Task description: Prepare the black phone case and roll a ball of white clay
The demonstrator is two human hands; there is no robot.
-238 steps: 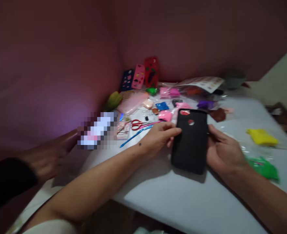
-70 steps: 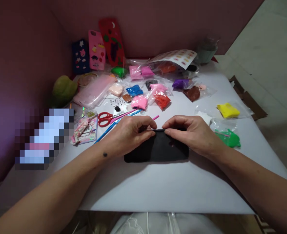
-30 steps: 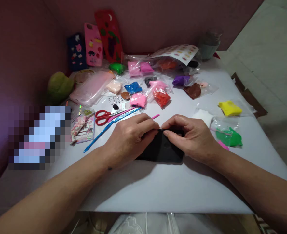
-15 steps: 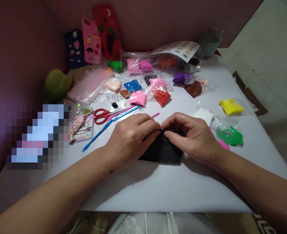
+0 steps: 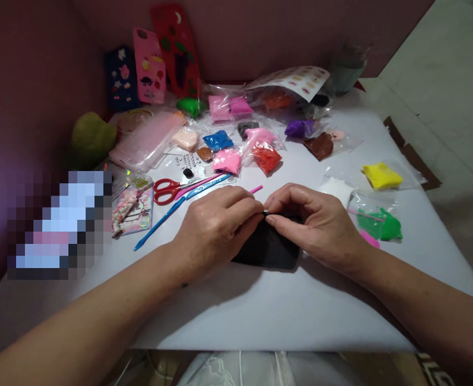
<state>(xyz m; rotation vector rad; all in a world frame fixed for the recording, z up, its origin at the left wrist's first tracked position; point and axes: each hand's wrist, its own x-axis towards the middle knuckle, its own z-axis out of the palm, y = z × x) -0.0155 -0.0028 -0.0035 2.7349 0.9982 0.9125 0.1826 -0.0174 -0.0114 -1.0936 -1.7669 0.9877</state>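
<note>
My left hand (image 5: 224, 220) and my right hand (image 5: 312, 220) meet over a flat black phone case (image 5: 271, 249) lying on the white table. Both hands are closed, thumbs pinched against fingers, with the fingertips almost touching. Between them shows a tiny dark bit with a pale spot (image 5: 265, 212), too small to name. My fingers hide the far part of the case. Close to my left hand lie a blue modelling tool (image 5: 160, 222) and red-handled scissors (image 5: 166, 191). To the right of my right hand are bags of green clay (image 5: 379, 222) and white clay (image 5: 336, 188).
Bagged clay, including blue (image 5: 218, 140), red (image 5: 266, 160) and yellow (image 5: 382, 175), spreads across the table (image 5: 260, 321). Decorated phone cases (image 5: 150, 67) lean on the wall. A clear case (image 5: 150, 140), a sticker sheet (image 5: 296, 80), a glass jar (image 5: 349, 69) and a blurred-out screen (image 5: 63, 220) surround the work.
My hands stay pinched together over the black phone case, with only a slight shift of the fingertips. The pale spot between them shows more plainly now.
</note>
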